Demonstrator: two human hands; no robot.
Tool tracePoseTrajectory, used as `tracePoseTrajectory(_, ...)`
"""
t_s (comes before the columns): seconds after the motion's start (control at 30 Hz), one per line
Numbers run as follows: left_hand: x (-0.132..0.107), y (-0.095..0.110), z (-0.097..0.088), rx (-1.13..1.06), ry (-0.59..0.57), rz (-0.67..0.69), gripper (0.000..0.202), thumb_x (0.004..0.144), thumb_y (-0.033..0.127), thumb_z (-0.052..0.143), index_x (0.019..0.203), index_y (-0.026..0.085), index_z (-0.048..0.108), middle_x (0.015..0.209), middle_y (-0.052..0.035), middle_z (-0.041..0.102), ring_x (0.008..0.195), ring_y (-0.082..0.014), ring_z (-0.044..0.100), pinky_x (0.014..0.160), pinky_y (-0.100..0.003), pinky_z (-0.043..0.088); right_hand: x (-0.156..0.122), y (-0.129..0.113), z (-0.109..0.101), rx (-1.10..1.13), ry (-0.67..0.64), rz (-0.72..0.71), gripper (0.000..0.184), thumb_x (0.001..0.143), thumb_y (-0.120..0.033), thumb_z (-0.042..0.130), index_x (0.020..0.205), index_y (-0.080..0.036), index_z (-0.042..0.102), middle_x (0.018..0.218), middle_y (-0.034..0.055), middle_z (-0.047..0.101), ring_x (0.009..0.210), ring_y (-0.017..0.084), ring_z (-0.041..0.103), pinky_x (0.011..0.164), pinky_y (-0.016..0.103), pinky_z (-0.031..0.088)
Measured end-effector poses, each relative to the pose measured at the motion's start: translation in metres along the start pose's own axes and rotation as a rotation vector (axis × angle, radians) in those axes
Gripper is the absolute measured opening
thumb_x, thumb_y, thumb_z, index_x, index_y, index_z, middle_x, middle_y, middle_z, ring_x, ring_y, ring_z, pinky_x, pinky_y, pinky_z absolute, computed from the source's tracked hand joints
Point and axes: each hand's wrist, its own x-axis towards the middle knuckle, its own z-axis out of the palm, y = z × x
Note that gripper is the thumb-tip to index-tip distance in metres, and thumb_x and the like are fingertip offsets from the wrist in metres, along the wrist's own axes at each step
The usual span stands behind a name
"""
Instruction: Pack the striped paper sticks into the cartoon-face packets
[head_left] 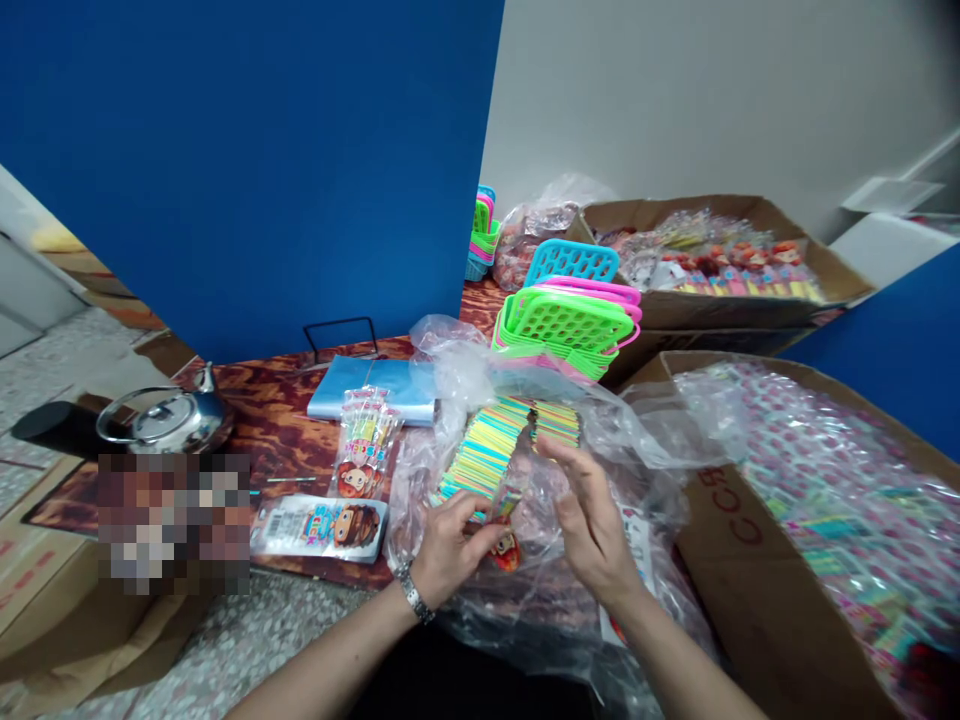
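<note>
My left hand [454, 545], with a metal watch [414, 592] on its wrist, is closed on a small printed packet [507, 550] with a cartoon head at its lower end; the fingers partly cover it. Just beyond lies a row of thin yellow, green and blue sticks [484, 450], packed close together on a clear plastic bag [540, 590]. A second, shorter row of sticks [559, 424] is to its right. My right hand [589, 525] hovers beside the rows, fingers apart and bent, with nothing visible in it.
Filled stick packets [364, 445] and a flat printed pack [322, 530] lie left, near a blue folder [375, 388] and a metal kettle [165, 420]. Stacked plastic baskets [566, 320] stand behind. Cardboard boxes [739, 540] of wrapped goods fill the right side.
</note>
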Motion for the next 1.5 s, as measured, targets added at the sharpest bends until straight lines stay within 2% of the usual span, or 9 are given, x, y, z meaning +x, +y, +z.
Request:
tracePoseTrajectory(0.23, 0.000, -0.002, -0.014, 0.135, -0.020, 0.063, 0.010, 0.078, 0.026, 0.059, 0.083, 0.017, 0.062, 0.079, -0.0057, 0.065, 0.076, -0.0171, 0.061, 0.068, -0.026, 0.048, 0.010, -0.005, -0.013, -0.256, -0.076, -0.207, 0.030, 0.083, -0.019, 0.049, 0.112, -0.024, 0.050, 0.111, 0.0091, 0.056, 0.107, 0.022, 0.052, 0.090, 0.042, 0.043)
tracePoseTrajectory(0.5, 0.013, -0.040, -0.119, 0.327, 0.104, -0.213, 0.025, 0.078, 0.039, 0.054, 0.070, 0.015, 0.059, 0.061, 0.0006, 0.060, 0.058, -0.0138, 0.057, 0.055, -0.022, 0.044, -0.013, 0.033, -0.038, -0.470, -0.097, -0.126, 0.025, 0.085, -0.030, 0.046, 0.108, -0.022, 0.052, 0.100, 0.0087, 0.062, 0.095, 0.022, 0.058, 0.082, 0.036, 0.046)
tracePoseTrajectory(0.67, 0.029, -0.083, -0.153, 0.639, 0.175, -0.184, 0.028, 0.073, 0.043, 0.058, 0.070, 0.016, 0.060, 0.097, -0.0094, 0.062, 0.094, -0.0250, 0.057, 0.084, -0.037, 0.043, -0.037, 0.070, -0.069, -0.659, -0.115, 0.084, 0.030, 0.087, -0.038, 0.039, 0.108, -0.021, 0.050, 0.097, 0.0092, 0.063, 0.088, 0.022, 0.061, 0.077, 0.035, 0.047)
tracePoseTrajectory(0.83, 0.033, -0.107, -0.159, 0.761, 0.268, -0.156, 0.050, 0.069, 0.048, 0.060, 0.105, 0.014, 0.054, 0.122, -0.0153, 0.048, 0.120, -0.0322, 0.039, 0.098, -0.046, 0.032, -0.069, 0.099, -0.099, -0.825, -0.307, 0.268, 0.031, 0.084, -0.036, 0.041, 0.106, -0.019, 0.055, 0.098, 0.0108, 0.062, 0.090, 0.023, 0.060, 0.078, 0.034, 0.047)
tracePoseTrajectory(1.0, 0.029, -0.108, -0.160, 0.771, 0.179, -0.138, 0.073, 0.069, 0.051, 0.057, 0.124, 0.007, 0.038, 0.126, -0.0200, 0.046, 0.118, -0.0328, 0.041, 0.100, -0.045, 0.032, -0.085, 0.112, -0.105, -0.876, -0.356, 0.413, 0.040, 0.080, -0.037, 0.050, 0.116, -0.020, 0.051, 0.100, 0.0095, 0.060, 0.092, 0.023, 0.058, 0.078, 0.034, 0.047)
tracePoseTrajectory(1.17, 0.028, -0.098, -0.159, 0.791, 0.167, -0.164, 0.071, 0.072, 0.052, 0.053, 0.125, 0.008, 0.038, 0.125, -0.0196, 0.047, 0.117, -0.0335, 0.044, 0.097, -0.047, 0.036, -0.073, 0.119, -0.100, -0.852, -0.215, 0.386, 0.042, 0.080, -0.038, 0.049, 0.120, -0.024, 0.045, 0.102, 0.0071, 0.056, 0.083, 0.019, 0.060, 0.067, 0.029, 0.047)
tracePoseTrajectory(1.3, 0.026, -0.084, -0.153, 0.823, 0.293, -0.138, 0.061, 0.075, 0.047, 0.053, 0.125, 0.012, 0.041, 0.129, -0.0179, 0.044, 0.120, -0.0343, 0.040, 0.099, -0.049, 0.034, -0.062, 0.122, -0.097, -0.965, -0.265, 0.305, 0.020, 0.085, -0.035, 0.043, 0.090, -0.023, 0.057, 0.086, 0.0040, 0.058, 0.071, 0.016, 0.059, 0.058, 0.025, 0.043)
tracePoseTrajectory(1.4, 0.026, -0.064, -0.137, 0.794, 0.403, -0.017, 0.053, 0.079, 0.039, 0.053, 0.125, 0.016, 0.042, 0.134, -0.0156, 0.038, 0.125, -0.0323, 0.035, 0.102, -0.047, 0.030, -0.056, 0.121, -0.097, -1.107, -0.337, 0.254, 0.021, 0.087, -0.030, 0.038, 0.079, -0.022, 0.056, 0.075, 0.0037, 0.059, 0.068, 0.016, 0.057, 0.055, 0.024, 0.038)
tracePoseTrajectory(1.5, 0.023, -0.038, -0.108, 0.680, 0.385, 0.137, 0.047, 0.079, 0.031, 0.055, 0.123, 0.017, 0.044, 0.134, -0.0136, 0.038, 0.125, -0.0301, 0.036, 0.104, -0.045, 0.030, -0.051, 0.117, -0.100, -1.177, -0.402, 0.208, 0.017, 0.086, -0.020, 0.040, 0.085, -0.021, 0.057, 0.076, 0.0055, 0.061, 0.070, 0.018, 0.057, 0.059, 0.026, 0.037)
